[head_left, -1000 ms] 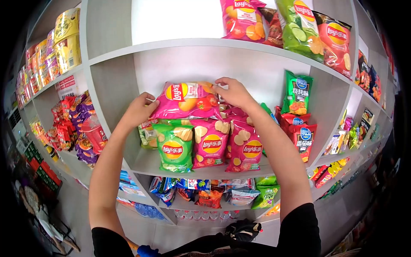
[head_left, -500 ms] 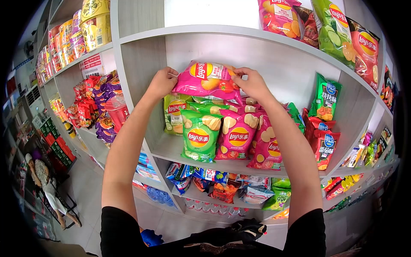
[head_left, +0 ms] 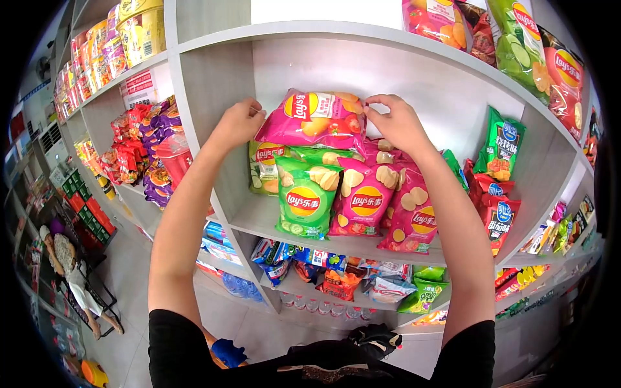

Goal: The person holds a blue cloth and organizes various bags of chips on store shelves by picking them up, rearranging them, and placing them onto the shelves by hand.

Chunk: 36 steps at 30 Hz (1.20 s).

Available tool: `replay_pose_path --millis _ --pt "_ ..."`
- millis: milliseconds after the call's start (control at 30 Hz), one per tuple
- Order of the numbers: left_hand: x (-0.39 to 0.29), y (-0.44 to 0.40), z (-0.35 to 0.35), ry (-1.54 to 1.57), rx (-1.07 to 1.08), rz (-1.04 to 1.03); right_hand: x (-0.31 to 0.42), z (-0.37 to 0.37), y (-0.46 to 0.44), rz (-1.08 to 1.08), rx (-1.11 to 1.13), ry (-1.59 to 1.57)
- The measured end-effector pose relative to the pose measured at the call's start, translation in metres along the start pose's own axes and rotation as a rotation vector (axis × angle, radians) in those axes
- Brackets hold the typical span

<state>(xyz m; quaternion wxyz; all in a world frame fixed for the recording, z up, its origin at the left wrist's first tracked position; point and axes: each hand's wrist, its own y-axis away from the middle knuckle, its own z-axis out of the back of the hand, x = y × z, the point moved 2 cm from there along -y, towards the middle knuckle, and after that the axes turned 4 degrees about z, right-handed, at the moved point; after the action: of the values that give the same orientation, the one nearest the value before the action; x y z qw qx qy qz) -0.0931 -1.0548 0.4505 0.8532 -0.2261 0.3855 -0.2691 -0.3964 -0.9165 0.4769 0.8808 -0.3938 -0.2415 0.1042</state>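
A pink Lay's chip bag (head_left: 315, 121) lies tilted across the tops of other upright chip bags on the middle shelf. My left hand (head_left: 240, 121) is just beside its left end, fingers bent with a small gap between the tips. At the other end, my right hand (head_left: 396, 121) has thumb and forefinger apart, close to the bag's right edge; whether they touch it is hard to tell. Beneath the bag stand a green Lay's bag (head_left: 308, 197), a pink Lay's bag (head_left: 364, 197) and another pink bag (head_left: 412, 210), with more bags partly hidden behind them.
The shelf board (head_left: 272, 226) and the upper board (head_left: 336, 29) bound this compartment. A green chip bag (head_left: 500, 143) and red bags (head_left: 498, 216) stand at its right. Lower down are small snack packs (head_left: 339, 284). A seated person (head_left: 68, 265) is at the far left.
Both hands have loosened and drawn slightly outward from the pink bag's ends. The bag rests a little lower and flatter on the others. The view has shifted slightly.
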Motion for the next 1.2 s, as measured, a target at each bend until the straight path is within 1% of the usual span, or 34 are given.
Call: replay_pose_path --millis 33,100,133,200,233,300,333,400,433,467,500,567,600,633,700,767,800,833,867,933,967,1000,1100,1133,1200 --pt "-0.008 0.005 0.006 -0.089 -0.09 -0.096 0.005 0.004 0.006 0.069 -0.034 0.011" --pt "-0.039 0.026 0.019 -0.107 -0.211 -0.186 0.019 0.019 0.022 0.208 -0.118 0.068" --pt "-0.059 0.036 0.026 -0.012 -0.181 -0.197 0.036 0.029 0.034 0.241 -0.139 0.074" --pt "-0.105 0.057 0.038 0.14 -0.051 -0.174 0.063 0.05 0.052 0.322 -0.154 0.089" --pt "-0.125 0.064 0.041 0.23 0.011 -0.206 0.074 0.067 0.052 0.364 -0.201 0.074" --pt "-0.168 0.067 0.052 0.27 0.018 -0.323 0.095 0.094 0.054 0.449 -0.283 0.026" --pt "-0.187 0.067 0.054 0.284 0.02 -0.378 0.097 0.106 0.046 0.494 -0.388 0.062" --pt "-0.219 0.046 0.056 0.347 -0.041 -0.49 0.101 0.128 0.022 0.457 -0.502 0.04" --pt "-0.23 0.029 0.051 0.41 -0.084 -0.584 0.103 0.138 0.01 0.357 -0.485 -0.016" --pt "-0.244 0.014 0.05 0.335 -0.128 -0.59 0.106 0.145 0.0 0.255 -0.465 -0.073" --pt "-0.26 0.003 0.049 0.298 -0.12 -0.489 0.109 0.153 -0.01 0.154 -0.447 -0.132" --pt "-0.275 -0.035 0.041 0.095 -0.291 -0.613 0.119 0.171 -0.029 0.157 -0.39 0.125" --pt "-0.285 -0.05 0.038 0.057 -0.226 -0.557 0.121 0.178 -0.038 0.154 -0.358 0.256" --pt "-0.294 -0.063 0.034 0.018 -0.157 -0.501 0.119 0.181 -0.048 0.107 -0.357 0.294" --pt "-0.31 -0.087 0.022 0.048 -0.084 -0.395 0.108 0.181 -0.073 0.017 -0.359 0.362" --pt "-0.32 -0.1 0.009 0.028 0.001 -0.298 0.078 0.175 -0.104 -0.096 -0.254 0.409" --pt "-0.324 -0.104 0.003 0.001 0.049 -0.258 0.072 0.169 -0.109 -0.162 -0.317 0.429" --pt "-0.328 -0.107 -0.002 -0.025 0.09 -0.219 0.065 0.17 -0.112 -0.169 -0.233 0.522" --pt "-0.329 -0.107 -0.005 -0.023 0.192 -0.191 0.066 0.17 -0.11 -0.176 -0.146 0.612" --pt "-0.329 -0.105 -0.011 -0.05 0.307 -0.152 0.036 0.175 -0.148 -0.207 -0.013 0.647" --pt "-0.328 -0.104 -0.013 -0.05 0.352 -0.155 0.02 0.17 -0.159 -0.227 0.067 0.656" --pt "-0.328 -0.104 -0.014 -0.05 0.401 -0.152 0.033 0.175 -0.139 -0.249 0.049 0.468" --pt "-0.318 -0.11 -0.021 -0.039 0.43 -0.178 0.057 0.177 -0.107 -0.347 0.109 0.435" --pt "-0.318 -0.11 -0.022 -0.024 0.423 -0.205 0.062 0.175 -0.102 -0.315 0.101 0.482" --pt "-0.316 -0.108 -0.023 0.044 0.487 -0.227 0.01 0.161 -0.155 -0.329 0.023 0.35"
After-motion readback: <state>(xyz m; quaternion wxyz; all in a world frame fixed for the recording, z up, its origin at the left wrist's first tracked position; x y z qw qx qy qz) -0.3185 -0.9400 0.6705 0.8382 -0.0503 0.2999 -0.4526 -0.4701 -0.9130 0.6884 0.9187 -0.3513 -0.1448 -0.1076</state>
